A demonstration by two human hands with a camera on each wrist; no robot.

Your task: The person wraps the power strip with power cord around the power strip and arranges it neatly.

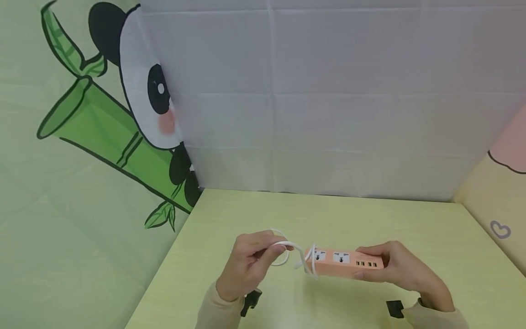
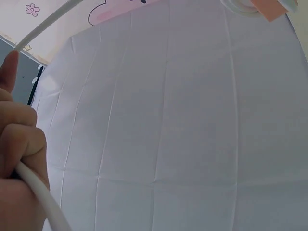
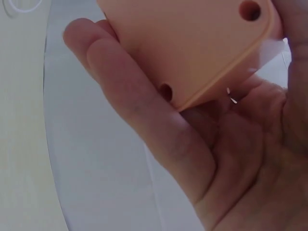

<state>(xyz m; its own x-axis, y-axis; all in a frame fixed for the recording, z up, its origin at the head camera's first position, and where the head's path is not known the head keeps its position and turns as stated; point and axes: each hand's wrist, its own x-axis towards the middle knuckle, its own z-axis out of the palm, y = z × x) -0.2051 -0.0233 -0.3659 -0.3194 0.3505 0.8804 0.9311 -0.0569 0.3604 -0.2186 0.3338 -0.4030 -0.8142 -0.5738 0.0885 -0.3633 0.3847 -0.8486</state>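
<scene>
An orange power strip with white sockets and several USB ports is held above the table. My right hand grips its right end, thumb on one side and fingers on the other. In the right wrist view, the underside of the power strip shows two round holes. White cord is wound around the strip's left end. My left hand pinches a stretch of that cord between thumb and fingers, left of the strip. The left wrist view shows the cord passing through the curled fingers of the left hand.
The pale yellow table lies under both hands. A white sheet hangs behind it. On the left, a cloth with a panda and bamboo print hangs beside the table; a yellow and pink printed cloth is on the right.
</scene>
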